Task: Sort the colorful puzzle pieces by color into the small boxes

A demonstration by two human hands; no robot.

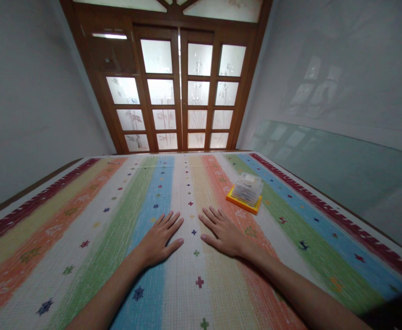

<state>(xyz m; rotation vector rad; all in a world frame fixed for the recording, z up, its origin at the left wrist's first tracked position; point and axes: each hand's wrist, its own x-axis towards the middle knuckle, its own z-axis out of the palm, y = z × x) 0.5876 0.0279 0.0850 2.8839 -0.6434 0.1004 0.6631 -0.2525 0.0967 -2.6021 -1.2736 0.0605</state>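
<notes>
My left hand (160, 239) lies flat, palm down, on a striped woven mat (94, 238), fingers stretched out and holding nothing. Beside it, a short gap away, my right hand (222, 233) also rests flat and open on the mat. To the right of and beyond my right hand sits a clear plastic box (248, 187) with a stack of pale cards inside, resting on an orange base (242, 204). Neither hand touches the box.
The mat covers a wide surface in coloured stripes with small motifs. A wooden door (180, 91) with frosted glass panes stands at the far end. A sheet of glass (338, 165) leans against the right wall. Plain walls close both sides.
</notes>
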